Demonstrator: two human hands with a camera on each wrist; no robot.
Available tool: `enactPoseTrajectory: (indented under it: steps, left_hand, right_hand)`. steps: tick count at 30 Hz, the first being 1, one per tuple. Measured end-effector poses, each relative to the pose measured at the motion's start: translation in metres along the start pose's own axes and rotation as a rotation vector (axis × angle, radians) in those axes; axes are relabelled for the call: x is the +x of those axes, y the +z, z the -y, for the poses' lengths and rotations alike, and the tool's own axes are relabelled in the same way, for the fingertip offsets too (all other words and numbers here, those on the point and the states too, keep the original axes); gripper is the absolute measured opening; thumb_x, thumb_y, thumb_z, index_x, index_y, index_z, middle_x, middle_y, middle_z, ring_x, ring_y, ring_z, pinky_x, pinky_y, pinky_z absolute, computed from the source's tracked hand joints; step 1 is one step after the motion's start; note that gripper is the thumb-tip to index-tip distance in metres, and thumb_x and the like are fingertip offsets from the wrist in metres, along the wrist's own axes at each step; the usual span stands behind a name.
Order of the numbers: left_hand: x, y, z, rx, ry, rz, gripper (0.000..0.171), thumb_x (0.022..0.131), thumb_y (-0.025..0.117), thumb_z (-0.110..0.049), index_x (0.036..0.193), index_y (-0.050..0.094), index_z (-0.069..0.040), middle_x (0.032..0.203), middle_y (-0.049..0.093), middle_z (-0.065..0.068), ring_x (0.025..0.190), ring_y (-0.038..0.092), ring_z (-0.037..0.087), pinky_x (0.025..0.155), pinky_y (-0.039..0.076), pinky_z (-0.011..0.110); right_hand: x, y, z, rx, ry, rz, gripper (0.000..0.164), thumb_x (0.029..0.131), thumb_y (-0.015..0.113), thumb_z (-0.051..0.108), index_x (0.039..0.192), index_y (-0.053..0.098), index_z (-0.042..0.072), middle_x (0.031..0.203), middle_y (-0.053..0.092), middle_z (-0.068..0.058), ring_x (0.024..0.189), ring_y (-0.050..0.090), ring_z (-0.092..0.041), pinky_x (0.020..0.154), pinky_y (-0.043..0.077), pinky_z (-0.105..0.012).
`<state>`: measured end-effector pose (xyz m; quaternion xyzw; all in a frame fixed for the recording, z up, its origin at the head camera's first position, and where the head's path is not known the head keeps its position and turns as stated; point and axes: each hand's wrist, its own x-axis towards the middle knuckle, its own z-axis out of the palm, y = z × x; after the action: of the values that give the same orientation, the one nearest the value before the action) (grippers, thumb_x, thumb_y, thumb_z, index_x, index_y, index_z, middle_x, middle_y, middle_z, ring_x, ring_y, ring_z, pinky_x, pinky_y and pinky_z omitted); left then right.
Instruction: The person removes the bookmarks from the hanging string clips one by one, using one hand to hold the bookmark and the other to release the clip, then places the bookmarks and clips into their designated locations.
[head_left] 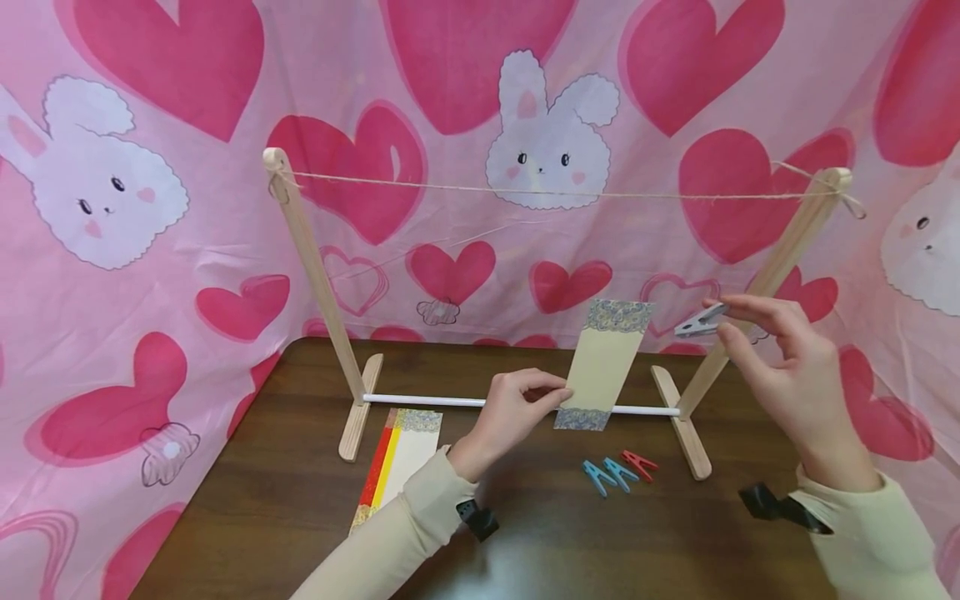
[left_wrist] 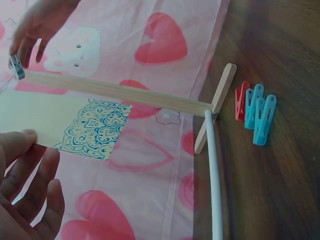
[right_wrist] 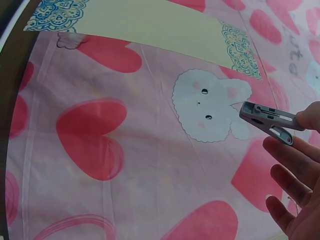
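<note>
My left hand (head_left: pixel 517 412) pinches a pale yellow paper card (head_left: pixel 606 362) by its left edge, near the lower end. Blue lace-like patterns band both ends of the card, which is held up slightly tilted in front of the wooden stand. To its right, my right hand (head_left: pixel 795 367) holds a grey clothespin (head_left: pixel 701 321) between thumb and index finger. In the right wrist view the grey clothespin (right_wrist: pixel 267 120) points toward the card (right_wrist: pixel 150 30), apart from it. A thin string (head_left: pixel 480 190) runs above both hands, tied between two wooden posts (head_left: pixel 318 275).
Two blue clothespins (head_left: pixel 609 475) and a red clothespin (head_left: pixel 640 465) lie on the brown table (head_left: pixel 570 550). More patterned cards (head_left: pixel 411 442), with red and yellow edges showing, lie at the left, partly behind my left sleeve. A white rod (head_left: pixel 423 401) joins the stand's feet.
</note>
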<state>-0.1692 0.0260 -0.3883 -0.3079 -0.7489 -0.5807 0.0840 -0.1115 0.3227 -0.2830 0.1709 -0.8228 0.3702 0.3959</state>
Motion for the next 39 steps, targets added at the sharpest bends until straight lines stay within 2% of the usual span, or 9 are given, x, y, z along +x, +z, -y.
enactPoseTrajectory:
  steps: [6, 9, 13, 16, 21, 23, 26, 32, 39]
  left_hand:
    - [-0.006, -0.002, 0.002, 0.017, -0.032, 0.012, 0.013, 0.091, 0.082, -0.013, 0.103, 0.083, -0.009, 0.094, 0.079, 0.002, 0.079, 0.067, 0.006, 0.073, 0.059, 0.029]
    - [-0.008, -0.003, 0.002, 0.024, -0.041, 0.012, 0.012, 0.091, 0.082, -0.013, 0.103, 0.083, -0.009, 0.093, 0.079, 0.001, 0.079, 0.066, 0.006, 0.073, 0.059, 0.029]
    - [-0.01, -0.005, 0.002, 0.025, -0.043, 0.011, 0.012, 0.091, 0.082, -0.013, 0.102, 0.084, -0.009, 0.093, 0.079, 0.0, 0.079, 0.066, 0.007, 0.072, 0.058, 0.028]
    - [-0.012, -0.007, 0.002, 0.024, -0.049, 0.011, 0.012, 0.091, 0.082, -0.014, 0.102, 0.084, -0.01, 0.094, 0.079, -0.001, 0.079, 0.066, 0.007, 0.072, 0.058, 0.027]
    - [-0.017, -0.01, 0.003, 0.022, -0.057, 0.007, 0.012, 0.092, 0.082, -0.015, 0.102, 0.084, -0.011, 0.094, 0.079, -0.001, 0.078, 0.066, 0.006, 0.072, 0.057, 0.028]
    - [-0.019, -0.012, 0.003, 0.017, -0.056, 0.004, 0.012, 0.092, 0.082, -0.016, 0.102, 0.084, -0.011, 0.094, 0.079, 0.0, 0.077, 0.066, 0.006, 0.072, 0.058, 0.029]
    - [-0.022, -0.013, 0.006, 0.006, -0.063, 0.006, 0.012, 0.092, 0.082, -0.016, 0.103, 0.084, -0.01, 0.094, 0.079, 0.001, 0.077, 0.065, 0.006, 0.071, 0.058, 0.03]
    - [-0.029, -0.017, 0.011, 0.001, -0.087, 0.015, 0.013, 0.091, 0.082, -0.015, 0.104, 0.083, -0.01, 0.095, 0.079, 0.0, 0.077, 0.066, 0.006, 0.072, 0.06, 0.036]
    - [-0.036, -0.02, 0.013, 0.005, -0.092, 0.004, 0.013, 0.091, 0.082, -0.015, 0.102, 0.084, -0.01, 0.094, 0.079, 0.001, 0.077, 0.067, 0.008, 0.072, 0.058, 0.027]
  right_hand:
    - [-0.008, 0.0, 0.002, -0.006, 0.015, 0.002, 0.045, 0.084, 0.076, -0.013, 0.127, 0.07, -0.004, 0.12, 0.066, 0.023, 0.112, 0.062, 0.008, 0.1, 0.04, -0.01]
    - [-0.011, 0.0, 0.002, -0.011, 0.005, 0.009, 0.047, 0.085, 0.076, -0.011, 0.13, 0.069, -0.002, 0.12, 0.066, 0.024, 0.114, 0.06, 0.006, 0.1, 0.04, -0.011]
    - [-0.013, -0.001, -0.001, -0.005, -0.023, 0.018, 0.044, 0.085, 0.077, -0.009, 0.129, 0.072, 0.0, 0.12, 0.071, 0.015, 0.113, 0.059, 0.0, 0.098, 0.041, -0.012]
    - [-0.016, -0.001, -0.001, -0.006, -0.027, 0.04, 0.043, 0.085, 0.077, -0.009, 0.127, 0.073, 0.0, 0.119, 0.071, 0.015, 0.111, 0.059, -0.001, 0.097, 0.041, -0.012]
    - [-0.022, 0.002, -0.001, -0.022, -0.008, 0.056, 0.047, 0.081, 0.078, -0.014, 0.126, 0.072, -0.001, 0.118, 0.067, 0.022, 0.107, 0.058, 0.003, 0.091, 0.04, -0.008]
    - [-0.025, 0.004, -0.001, -0.004, -0.002, 0.058, 0.049, 0.079, 0.078, -0.017, 0.126, 0.071, -0.003, 0.118, 0.068, 0.021, 0.108, 0.06, 0.003, 0.094, 0.041, -0.005]
    - [-0.029, 0.006, -0.001, 0.009, 0.003, 0.075, 0.055, 0.075, 0.079, -0.021, 0.126, 0.07, -0.003, 0.119, 0.068, 0.02, 0.115, 0.062, 0.004, 0.101, 0.042, -0.008]
    - [-0.035, 0.009, 0.0, -0.014, -0.007, 0.071, 0.058, 0.071, 0.082, -0.02, 0.124, 0.07, -0.003, 0.116, 0.067, 0.026, 0.114, 0.062, 0.01, 0.099, 0.04, -0.008]
    - [-0.041, 0.011, 0.002, -0.049, 0.014, 0.093, 0.06, 0.069, 0.082, -0.021, 0.124, 0.069, -0.001, 0.118, 0.065, 0.033, 0.113, 0.06, 0.012, 0.099, 0.037, -0.008]
